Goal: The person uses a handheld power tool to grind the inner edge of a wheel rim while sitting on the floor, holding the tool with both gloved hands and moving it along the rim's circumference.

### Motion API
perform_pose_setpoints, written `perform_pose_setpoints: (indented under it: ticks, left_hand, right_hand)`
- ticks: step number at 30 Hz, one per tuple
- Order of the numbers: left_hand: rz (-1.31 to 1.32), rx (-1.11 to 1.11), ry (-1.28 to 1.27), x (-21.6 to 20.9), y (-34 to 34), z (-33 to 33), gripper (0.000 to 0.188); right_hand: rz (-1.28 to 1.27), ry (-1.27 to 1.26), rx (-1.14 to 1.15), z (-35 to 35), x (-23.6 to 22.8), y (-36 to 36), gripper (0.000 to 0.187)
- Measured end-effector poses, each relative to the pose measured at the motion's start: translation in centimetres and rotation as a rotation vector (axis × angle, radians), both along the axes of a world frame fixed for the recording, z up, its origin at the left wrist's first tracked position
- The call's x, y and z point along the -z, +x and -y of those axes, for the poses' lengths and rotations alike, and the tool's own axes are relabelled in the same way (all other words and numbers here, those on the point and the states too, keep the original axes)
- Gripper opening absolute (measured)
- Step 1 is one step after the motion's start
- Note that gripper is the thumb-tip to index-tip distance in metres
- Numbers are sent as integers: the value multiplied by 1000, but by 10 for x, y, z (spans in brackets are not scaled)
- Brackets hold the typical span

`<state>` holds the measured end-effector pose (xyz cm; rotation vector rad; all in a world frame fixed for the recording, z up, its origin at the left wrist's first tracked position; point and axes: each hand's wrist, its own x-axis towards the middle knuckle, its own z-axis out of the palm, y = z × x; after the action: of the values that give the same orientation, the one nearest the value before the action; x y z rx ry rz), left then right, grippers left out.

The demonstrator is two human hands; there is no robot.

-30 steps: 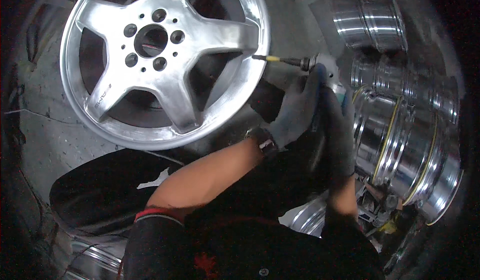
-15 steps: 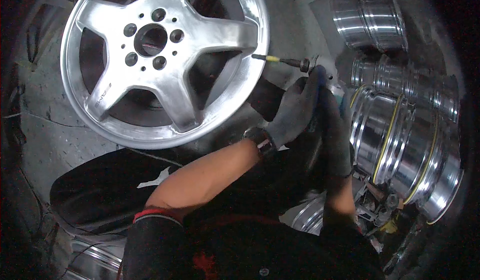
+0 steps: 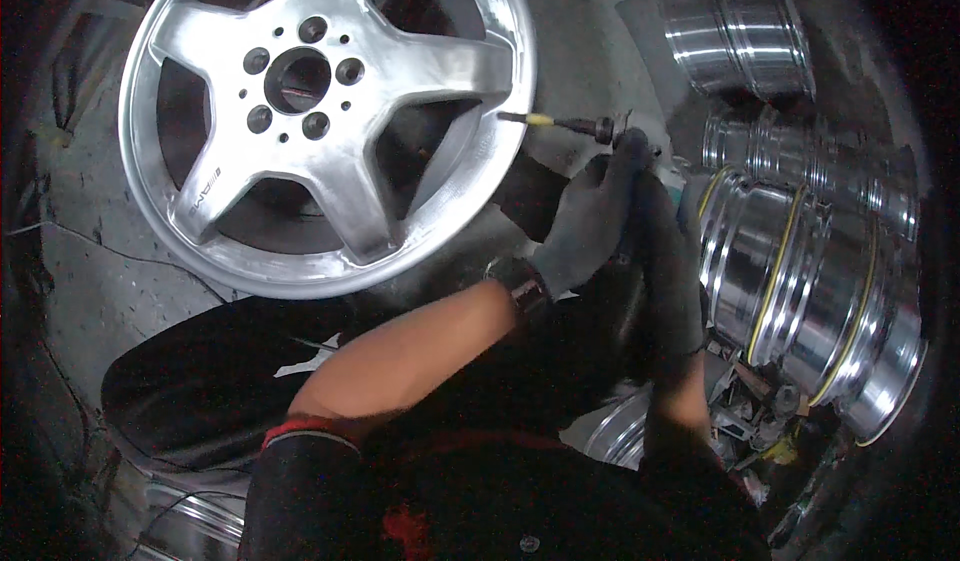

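Observation:
A five-spoke alloy wheel rim (image 3: 440,69) lies face up before me at the upper left, its spokes partly brushed and bright. To its right, my gloved left hand (image 3: 583,219) and gloved right hand (image 3: 672,256) are closed together around a handheld die grinder (image 3: 603,131). Most of the grinder's body is hidden by the gloves. Its thin dark shaft, with a yellow band, points left. The tip overlaps the wheel's outer lip near a spoke end; whether it touches the metal I cannot tell.
Shiny wheel barrels (image 3: 745,261), some with yellow edging, lie along the right side. Another barrel (image 3: 735,36) stands at the upper right. Small scrap parts (image 3: 765,411) sit below them. A thin cable (image 3: 120,253) crosses the grey floor at left, near my bent leg (image 3: 190,371).
The grinder's tip has shifted slightly left and down over the wheel's lip. Both hands keep their grip, and the wheel sits almost the same in view.

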<state>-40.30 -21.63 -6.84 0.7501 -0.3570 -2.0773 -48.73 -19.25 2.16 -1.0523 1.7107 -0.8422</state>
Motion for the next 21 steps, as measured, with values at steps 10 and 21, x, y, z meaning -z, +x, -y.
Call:
perform_pose_setpoints:
  ticks: [10, 21]
  left_hand:
    - [-81, -30, 89, 3, 0, -33, 63]
    - [3, -57, -32, -4, 0, 2, 67]
  right_hand:
    - [-61, 22, 104, -25, 3, 12, 41]
    - [69, -79, 125, 0, 6, 14, 39]
